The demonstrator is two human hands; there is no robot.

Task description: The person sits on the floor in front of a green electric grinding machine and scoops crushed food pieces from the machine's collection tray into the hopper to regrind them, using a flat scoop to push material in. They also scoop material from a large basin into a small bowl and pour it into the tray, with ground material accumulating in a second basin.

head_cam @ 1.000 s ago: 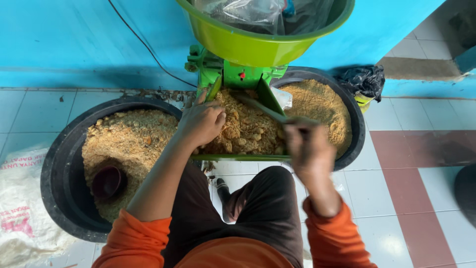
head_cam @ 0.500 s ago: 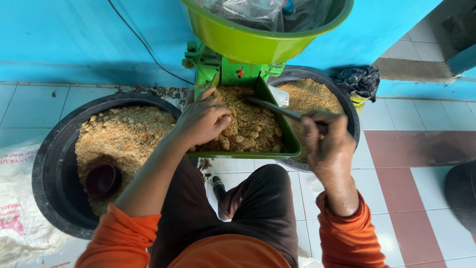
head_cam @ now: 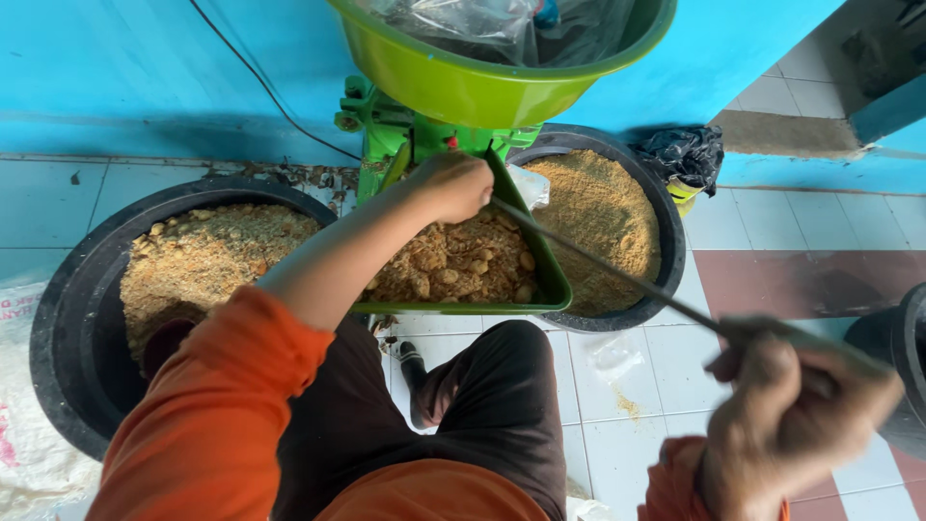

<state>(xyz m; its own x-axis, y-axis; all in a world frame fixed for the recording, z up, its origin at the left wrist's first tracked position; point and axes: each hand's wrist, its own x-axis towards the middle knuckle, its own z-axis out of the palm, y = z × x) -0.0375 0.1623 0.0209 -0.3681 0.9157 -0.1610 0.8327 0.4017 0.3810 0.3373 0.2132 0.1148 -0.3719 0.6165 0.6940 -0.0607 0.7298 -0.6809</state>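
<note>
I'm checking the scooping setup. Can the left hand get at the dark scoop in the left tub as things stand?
Probably yes. The left hand is up at the green tray, holding nothing I can see, and the left tub lies open beside that arm. The dark scoop is partly hidden under the orange sleeve.

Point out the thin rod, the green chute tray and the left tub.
thin rod [head_cam: 617, 275]: head view, middle of its shaft.
green chute tray [head_cam: 550, 275]: head view, right side wall.
left tub [head_cam: 68, 318]: head view, black left rim.

Green tray, orange sleeves
</note>
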